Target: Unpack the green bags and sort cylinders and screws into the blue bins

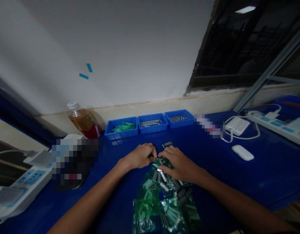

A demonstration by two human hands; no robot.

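My left hand [140, 156] rests on the blue table [262, 182], its fingers pinched together on a small metal part I can barely make out. My right hand [179, 164] lies right beside it, fingers curled over the far end of a heap of green plastic bags [162, 204] and small grey metal pieces [164, 186]. The fingertips of the two hands meet over one small piece. A few loose metal pieces [167, 144] lie just beyond the hands.
Three blue trays stand by the wall: one with green bags [122, 127], one with metal strips [152, 123], one with small parts [178, 118]. A drink bottle [83, 122] stands at left. White power strips [279, 125] [20, 191], a charger [236, 126] and a white device [242, 152] lie around.
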